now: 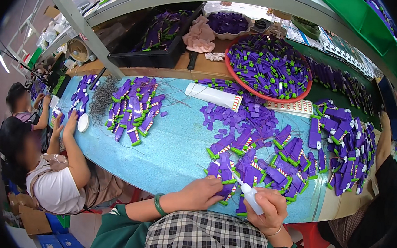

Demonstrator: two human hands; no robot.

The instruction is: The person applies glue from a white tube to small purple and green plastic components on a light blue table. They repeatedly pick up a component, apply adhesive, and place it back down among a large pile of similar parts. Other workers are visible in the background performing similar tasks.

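Note:
In my right hand (272,210) is a small white squeeze bottle (252,199) with a long thin nozzle, tilted so the tip points up and to the left. The nozzle tip is over purple and green plastic parts near the table's front edge. My left hand (197,195), with a green bangle at its wrist, has its fingers curled against a purple plastic part (227,189) with a green end. Its fingertips partly cover that part. Just beyond both hands spreads a loose pile of similar parts (276,170), some with red and white striped stickers.
Beyond lie small purple pieces (250,116), a white sticker sheet (213,96) and a red basket (307,88) full of parts. Another heap (137,105) lies left, beside tangled wires (102,98). Co-workers sit at left; another person is at right. A shelf post (83,24) stands behind.

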